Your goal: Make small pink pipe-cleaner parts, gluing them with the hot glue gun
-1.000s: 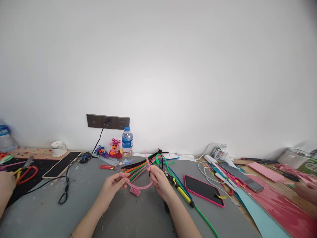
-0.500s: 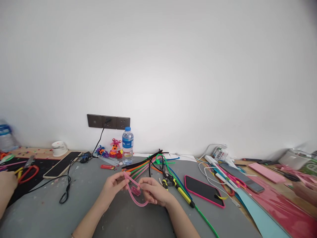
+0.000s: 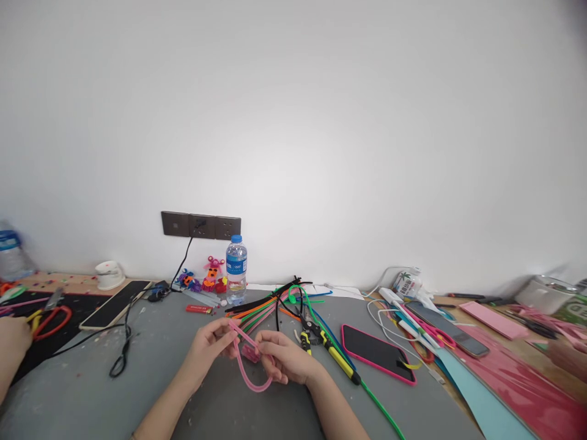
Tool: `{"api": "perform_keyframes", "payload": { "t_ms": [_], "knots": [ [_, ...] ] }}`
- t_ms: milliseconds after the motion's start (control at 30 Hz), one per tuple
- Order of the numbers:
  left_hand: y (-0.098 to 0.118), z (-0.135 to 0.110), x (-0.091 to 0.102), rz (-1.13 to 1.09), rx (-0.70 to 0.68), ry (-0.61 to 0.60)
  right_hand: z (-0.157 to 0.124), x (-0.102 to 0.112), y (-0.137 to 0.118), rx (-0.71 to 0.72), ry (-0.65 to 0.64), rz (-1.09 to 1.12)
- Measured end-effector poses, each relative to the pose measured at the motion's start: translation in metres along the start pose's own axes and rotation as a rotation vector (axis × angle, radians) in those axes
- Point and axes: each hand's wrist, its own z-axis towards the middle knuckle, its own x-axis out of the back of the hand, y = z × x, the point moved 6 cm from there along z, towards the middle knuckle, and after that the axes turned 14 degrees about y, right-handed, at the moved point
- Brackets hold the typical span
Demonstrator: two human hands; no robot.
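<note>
Between my two hands a pink pipe cleaner (image 3: 251,383) is bent into a loop that hangs down toward me. My left hand (image 3: 211,346) pinches one end between thumb and fingers. With its fingers closed, my right hand (image 3: 285,359) grips the pipe cleaner close to a small coiled pink piece (image 3: 250,352). Just beyond the hands lies a bundle of pipe cleaners (image 3: 261,313) in black, orange, green and pink. Pliers with yellow and black handles (image 3: 337,354) rest right of my right hand.
A water bottle (image 3: 236,272) stands behind the hands, beside small fuzzy figures (image 3: 211,275) and a red lighter (image 3: 199,309). A pink-cased phone (image 3: 378,353) lies at right, another phone (image 3: 115,304) at left. Other people's hands (image 3: 13,348) show at both edges.
The pink loop has sunk a little lower and its curve has narrowed. My right hand has turned slightly; my left hand is nearly still.
</note>
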Motion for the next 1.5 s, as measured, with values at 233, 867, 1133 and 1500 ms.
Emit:
{"api": "perform_keyframes", "payload": {
  "t_ms": [233, 867, 1133, 1500],
  "knots": [
    [-0.001, 0.004, 0.005, -0.019, -0.055, 0.035, 0.000, -0.001, 0.004, -0.024, -0.047, 0.009],
    [0.013, -0.002, 0.001, 0.060, -0.278, -0.041, 0.000, -0.003, 0.014, -0.125, -0.142, 0.011],
    [0.018, -0.003, -0.002, 0.044, -0.333, -0.083, 0.000, -0.004, 0.016, -0.135, -0.169, -0.009],
    [0.023, -0.006, -0.005, 0.083, -0.263, -0.031, -0.002, -0.005, 0.014, -0.136, -0.140, -0.026]
  ]
}}
